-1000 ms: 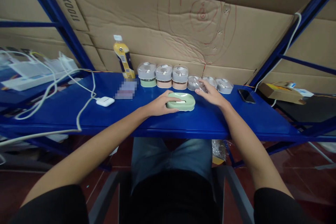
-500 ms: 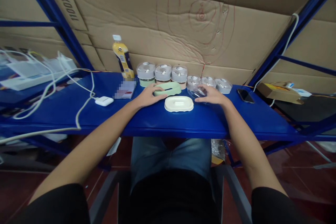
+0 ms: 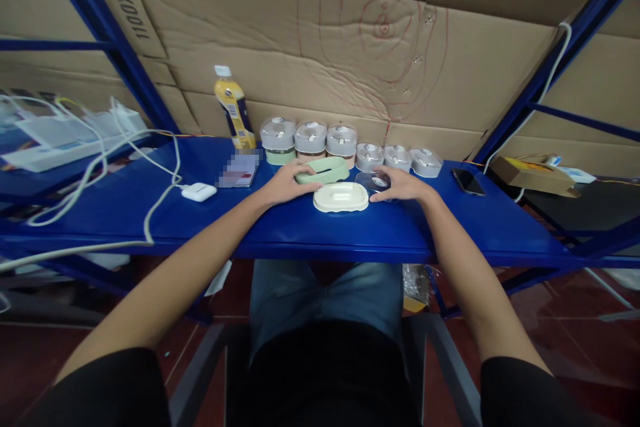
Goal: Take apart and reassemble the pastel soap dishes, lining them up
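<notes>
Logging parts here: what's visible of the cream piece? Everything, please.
Cream piece: long oval, rounded ends, raised rim, small oblong feature mid-top, wavy lower edge. Looks like smooth plastic. Lies flat, uncovered, on the blue table, nearer the person than the green cover. Left hand and right hand are close to its ends; contact unclear.
</notes>
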`<act>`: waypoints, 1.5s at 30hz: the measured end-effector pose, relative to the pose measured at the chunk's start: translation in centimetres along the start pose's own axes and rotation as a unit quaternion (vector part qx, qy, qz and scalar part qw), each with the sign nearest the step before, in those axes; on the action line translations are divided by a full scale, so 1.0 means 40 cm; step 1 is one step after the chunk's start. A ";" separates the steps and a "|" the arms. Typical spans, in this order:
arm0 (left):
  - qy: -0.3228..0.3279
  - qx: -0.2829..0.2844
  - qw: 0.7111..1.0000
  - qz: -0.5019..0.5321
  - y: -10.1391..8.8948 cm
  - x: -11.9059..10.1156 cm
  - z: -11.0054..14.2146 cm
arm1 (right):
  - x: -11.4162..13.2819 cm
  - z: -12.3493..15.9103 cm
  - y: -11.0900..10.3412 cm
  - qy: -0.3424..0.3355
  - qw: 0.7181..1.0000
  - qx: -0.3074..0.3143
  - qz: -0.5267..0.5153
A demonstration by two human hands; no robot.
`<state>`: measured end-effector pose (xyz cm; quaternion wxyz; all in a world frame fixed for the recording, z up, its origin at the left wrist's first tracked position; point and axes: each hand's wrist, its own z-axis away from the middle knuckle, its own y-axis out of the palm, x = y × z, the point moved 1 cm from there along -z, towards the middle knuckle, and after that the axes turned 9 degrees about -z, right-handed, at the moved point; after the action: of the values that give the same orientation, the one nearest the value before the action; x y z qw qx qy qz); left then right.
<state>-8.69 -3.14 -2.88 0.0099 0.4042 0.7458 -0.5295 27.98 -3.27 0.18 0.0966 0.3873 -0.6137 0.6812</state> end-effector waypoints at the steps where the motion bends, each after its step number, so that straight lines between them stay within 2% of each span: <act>1: 0.021 0.000 1.000 0.012 0.005 -0.015 0.003 | -0.002 0.000 -0.004 0.002 1.000 -0.007 0.000; 3: 0.061 0.009 0.998 0.027 0.018 -0.048 0.008 | -0.006 0.005 -0.022 0.011 0.999 -0.034 0.002; 6: 0.094 0.028 0.995 0.034 0.037 -0.090 0.013 | -0.009 0.021 -0.061 0.019 0.993 -0.115 -0.005; 8: 0.088 0.033 0.995 0.038 0.045 -0.107 0.014 | 0.001 0.031 -0.077 -0.009 0.985 -0.171 -0.030; 10: 0.070 0.040 0.996 0.043 0.050 -0.116 0.014 | 0.022 0.032 -0.070 -0.073 0.978 -0.185 -0.067; 14: 0.052 0.050 0.996 0.059 0.058 -0.116 0.014 | 0.087 0.005 0.007 -0.207 0.970 -0.087 -0.094; 17: 0.053 0.036 0.994 0.090 0.074 -0.102 0.013 | 0.128 -0.021 0.065 -0.256 0.963 -0.021 -0.078; 19: 0.059 0.022 0.992 0.113 0.087 -0.090 0.012 | 0.142 -0.029 0.086 -0.276 0.958 -0.003 -0.073; 24: 0.073 0.016 0.990 0.123 0.106 -0.079 0.009 | 0.139 -0.028 0.092 -0.265 0.963 0.001 -0.055; 28: 0.064 0.033 0.991 0.116 0.102 -0.091 0.009 | 0.139 -0.018 0.091 -0.266 0.962 0.010 -0.052; 34: 0.059 0.041 0.991 0.114 0.097 -0.107 0.011 | 0.153 -0.014 0.089 -0.229 0.972 0.025 -0.037; 39: 0.077 0.042 0.991 0.100 0.087 -0.128 0.010 | 0.164 -0.014 0.084 -0.250 0.967 0.033 -0.024; 45: 0.067 0.054 0.993 0.081 0.079 -0.135 0.019 | 0.149 -0.012 0.101 -0.253 0.966 0.036 -0.033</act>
<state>-3.42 -6.58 -3.26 -0.0190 0.4976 0.6802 -0.5379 21.27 -5.81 0.96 -0.0527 0.5702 -0.5801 0.5792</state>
